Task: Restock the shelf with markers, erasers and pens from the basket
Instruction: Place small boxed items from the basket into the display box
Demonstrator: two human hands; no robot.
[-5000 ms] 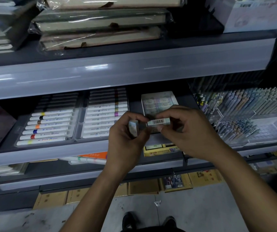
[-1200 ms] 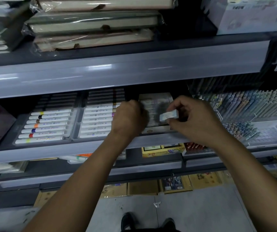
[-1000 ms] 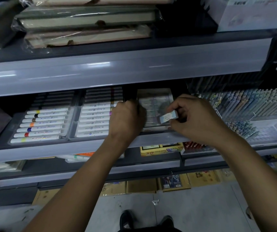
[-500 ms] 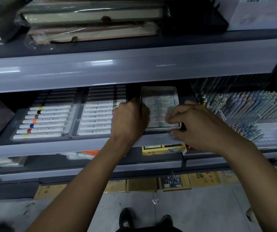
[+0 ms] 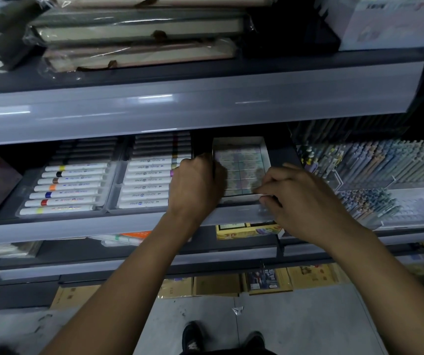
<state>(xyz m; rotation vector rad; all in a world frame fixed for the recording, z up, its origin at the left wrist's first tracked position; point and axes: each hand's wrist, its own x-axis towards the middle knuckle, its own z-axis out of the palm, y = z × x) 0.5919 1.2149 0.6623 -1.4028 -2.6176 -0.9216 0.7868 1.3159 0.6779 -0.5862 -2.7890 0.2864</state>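
- Eraser box (image 5: 240,165) sits on the middle shelf (image 5: 77,228), between both hands.
- Left hand (image 5: 195,187) curled against the box's left wall; whether it grips is not visible.
- Right hand (image 5: 305,201) at the box's front right corner, fingertips (image 5: 264,192) pinched on a small pale piece (probably an eraser, blurred).
- Box: white, open-topped, rows of pastel-wrapped erasers.
- Marker trays (image 5: 139,180) just left.

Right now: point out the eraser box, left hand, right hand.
eraser box (image 5: 241,160), head view, top of the packed erasers.
left hand (image 5: 195,185), head view, back of hand.
right hand (image 5: 305,201), head view, back of hand.
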